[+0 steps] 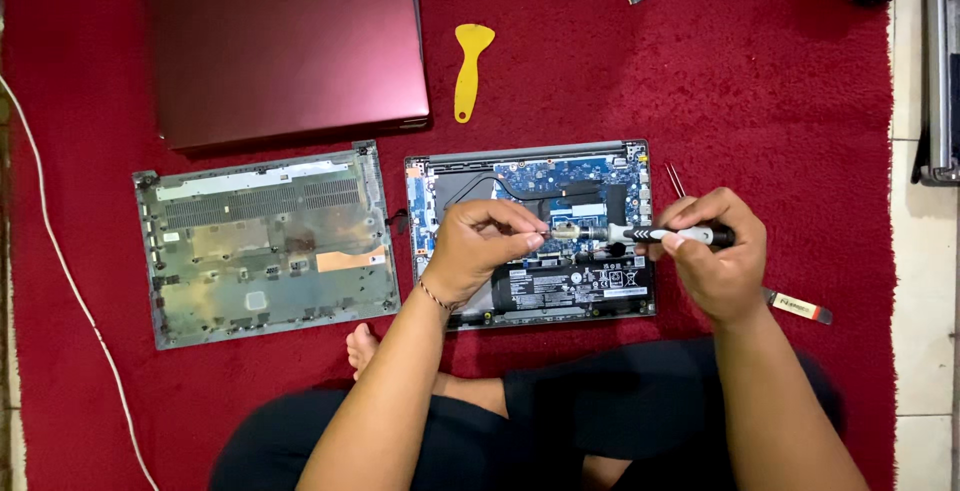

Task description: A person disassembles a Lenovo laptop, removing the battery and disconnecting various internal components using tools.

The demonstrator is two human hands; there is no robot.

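Left of the work lies the removed base cover [265, 246], inner side up, flat on the red carpet [780, 101]. Behind it sits a closed red laptop [285, 41]; a yellow pry tool [468, 69] lies just to its right, blade end away from the person.

The open laptop chassis [530, 231] lies flat in front of the person's crossed legs, long axis left to right. The blue board and black heat pipe occupy the far half; the black battery [585, 286] occupies the near half.

The left hand [480, 246] rests over the left part of the chassis. Its thumb and forefinger are pinched together at the screwdriver tip, steadying it. Whether a screw sits between the fingertips cannot be told.

The screwdriver [650, 236] lies almost level above the chassis, long axis left to right, tip pointing left toward the left hand, black handle to the right. It appears light, stiff and slim. The handle gives the sure grip; the shaft looks smooth and likely to slip. The tip is fine and will skid off a screw head if tilted.

The right hand [715, 256] is closed around the handle, fingers curled over it, thumb along the near side.

The board is judged fragile: hold the chassis by its grey edges, not by components.

Tweezers [676, 181] lie just right of the chassis. A flat tool with a red-and-white label [800, 307] lies near the right wrist.
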